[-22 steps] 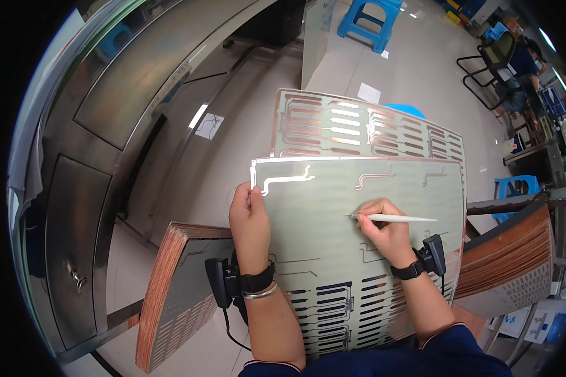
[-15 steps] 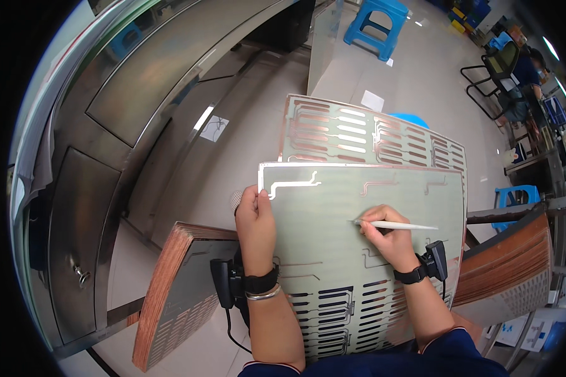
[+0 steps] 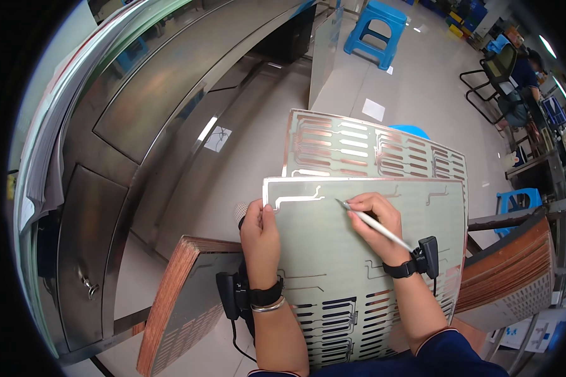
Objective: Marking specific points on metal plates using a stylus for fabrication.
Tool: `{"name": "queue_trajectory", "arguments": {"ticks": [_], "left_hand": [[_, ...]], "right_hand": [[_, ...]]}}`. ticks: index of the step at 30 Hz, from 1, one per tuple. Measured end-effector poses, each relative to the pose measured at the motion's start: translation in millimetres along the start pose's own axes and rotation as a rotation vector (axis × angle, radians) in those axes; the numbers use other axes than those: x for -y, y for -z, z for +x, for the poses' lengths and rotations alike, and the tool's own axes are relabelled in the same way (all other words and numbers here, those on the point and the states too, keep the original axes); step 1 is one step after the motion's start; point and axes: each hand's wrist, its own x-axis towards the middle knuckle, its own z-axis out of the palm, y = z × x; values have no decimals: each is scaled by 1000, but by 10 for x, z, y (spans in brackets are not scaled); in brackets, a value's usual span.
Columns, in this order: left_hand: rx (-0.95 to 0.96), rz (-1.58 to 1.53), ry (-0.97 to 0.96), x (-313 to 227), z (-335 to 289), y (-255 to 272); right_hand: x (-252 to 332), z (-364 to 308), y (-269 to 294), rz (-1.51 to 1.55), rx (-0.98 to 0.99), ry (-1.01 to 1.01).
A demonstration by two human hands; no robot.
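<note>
A large pale green circuit board panel [image 3: 321, 242] with copper and silvery traces lies tilted in front of me. My left hand [image 3: 260, 235] grips its upper left edge, the thumb on the face and the fingers going behind. In my right hand [image 3: 377, 220] is a slim white pen-shaped tool [image 3: 385, 231], pinched near its thin dark point. That point is at the panel's face, right of the bright trace at the upper left; whether it touches I cannot tell. Behind the top edge sits a second patterned panel [image 3: 339, 118], partly covered.
Stacks of copper-edged panels stand at the left [image 3: 170, 301] and right [image 3: 509, 270]. A metal cabinet [image 3: 88, 232] fills the left side. Blue stools [image 3: 377, 31] stand on the tiled floor, and a person [image 3: 525, 75] sits at the far right beside a bench.
My right hand has moved up and slightly left over the panel, and the tool has turned so its tip points up-left. My left hand keeps its hold. The whole view has shifted slightly.
</note>
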Motion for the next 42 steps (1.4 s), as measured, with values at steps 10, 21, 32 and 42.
{"name": "queue_trajectory", "arguments": {"ticks": [10,21,32,42], "left_hand": [[-26,42,-63,20,87,13],[-104,116,-141,311,81,-131],[16,30,-78,431,162,-75],[38,-20,-27,177,164,116]], "right_hand": [[50,43,-71,-117,-26,144],[71,-209,-150,-43,-57,177],[-727,-109,697,-437,-81,-64],[-1381,-1311,2223,-555,-635,-316]]}}
